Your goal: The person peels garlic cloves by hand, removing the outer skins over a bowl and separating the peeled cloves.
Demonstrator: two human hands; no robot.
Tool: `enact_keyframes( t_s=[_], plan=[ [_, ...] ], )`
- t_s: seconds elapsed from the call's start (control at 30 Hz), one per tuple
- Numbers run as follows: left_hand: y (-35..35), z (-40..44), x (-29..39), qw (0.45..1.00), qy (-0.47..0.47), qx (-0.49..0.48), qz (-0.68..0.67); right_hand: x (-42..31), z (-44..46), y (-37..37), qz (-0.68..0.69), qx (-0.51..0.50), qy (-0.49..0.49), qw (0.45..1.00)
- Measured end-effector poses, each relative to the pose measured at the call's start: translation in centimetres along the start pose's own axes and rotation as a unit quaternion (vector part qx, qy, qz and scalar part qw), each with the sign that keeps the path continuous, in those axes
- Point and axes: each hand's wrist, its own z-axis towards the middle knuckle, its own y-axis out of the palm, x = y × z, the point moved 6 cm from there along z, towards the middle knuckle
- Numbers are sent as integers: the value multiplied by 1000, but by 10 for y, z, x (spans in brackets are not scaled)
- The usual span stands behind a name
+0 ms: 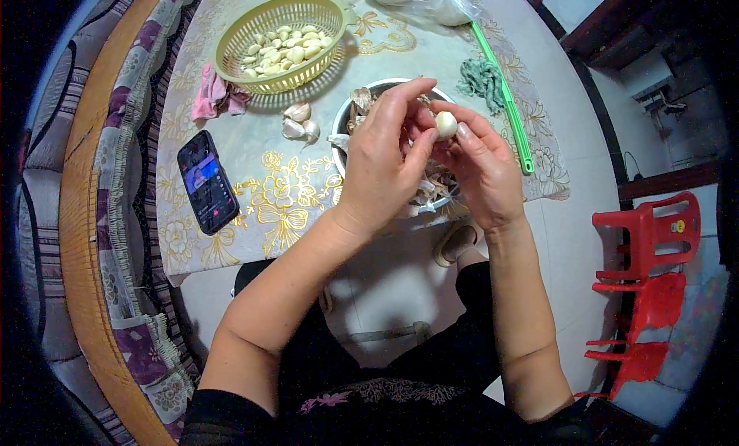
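Observation:
A pale peeled garlic clove (446, 124) is pinched at the fingertips of my right hand (489, 161). My left hand (381, 157) meets it from the other side, its thumb tip against the clove and its fingers curved above, partly hiding one another. Both hands are over a white-rimmed bowl (336, 142) holding papery garlic skins (360, 100). Left of the bowl, a few unpeeled garlic cloves (300, 124) lie on the tablecloth (285, 184). Farther back, a yellow-green plastic basket (231, 50) contains several peeled cloves (289, 50).
A phone (206, 182) with a lit screen lies at the left, below a pink cloth (212, 93). To the right are a green cloth (483, 83) and a long green plastic handle (512, 111). A clear plastic bag (439, 3) sits at the back. Red chairs (643, 242) stand beyond.

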Motion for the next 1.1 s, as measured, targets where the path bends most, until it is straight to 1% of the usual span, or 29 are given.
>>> enact_keyframes(
  t_s=[0.1,0.2,0.3,0.5,0.7,0.8,0.9,1.0,1.1],
  plan=[
    [1,0,-4,1000,5,4,-4,-2,-1,0,-24,7,0,1000],
    [2,0,-5,999,-24,-31,-10,-4,-1,3,-17,-18,-7,1000],
    [3,0,-2,998,-31,-49,-12,-2,-1,0,-14,-24,-4,1000],
    [6,-3,-8,997,-47,-58,-15,-1,-2,-2,-27,-5,9,1000],
    [7,-3,-7,997,-33,-66,2,2,-2,0,-3,7,19,1000],
    [8,-4,-9,997,-45,-68,-13,8,-1,-4,30,7,23,999],
    [7,-4,-7,997,-42,-68,-13,10,0,-6,35,4,20,999],
    [10,-4,-10,995,-56,-82,-21,12,0,-9,48,16,17,999],
    [9,-2,-3,992,-72,-91,-54,10,-2,-11,32,75,16,997]
  ],
)
